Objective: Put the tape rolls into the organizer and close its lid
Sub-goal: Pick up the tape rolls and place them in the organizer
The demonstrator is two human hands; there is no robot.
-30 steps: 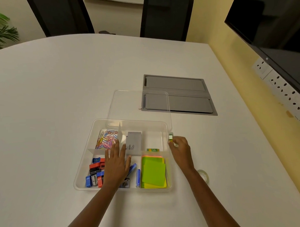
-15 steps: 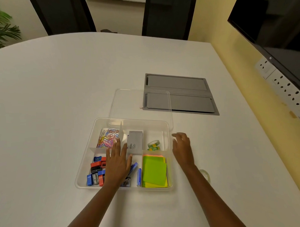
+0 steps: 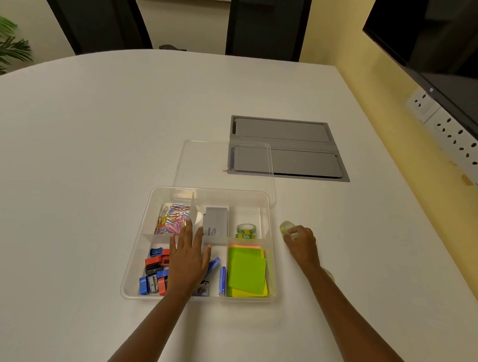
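The clear organizer (image 3: 132, 265) stands open on the white table. Two green patterned tape rolls (image 3: 246, 230) lie in its back right compartment. Its clear lid (image 3: 223, 159) lies flat on the table just behind it. My left hand (image 3: 189, 261) rests flat, fingers spread, over the organizer's middle. My right hand (image 3: 299, 241) is just right of the organizer, fingertips closed on a pale, blurred tape roll (image 3: 287, 228). Another pale roll (image 3: 330, 275) lies on the table, mostly hidden behind my right forearm.
The organizer also holds coloured paper clips (image 3: 171, 221), a grey box (image 3: 216, 225), sharpeners (image 3: 154, 276) and green sticky notes (image 3: 246, 272). A grey cable hatch (image 3: 291, 149) is set into the table behind the lid. Wall sockets (image 3: 453, 135) and a dark screen are at right.
My right hand let go of the green tape roll into the back right compartment, drew back to the right of the organizer and now grips a pale roll. My left hand stayed put.
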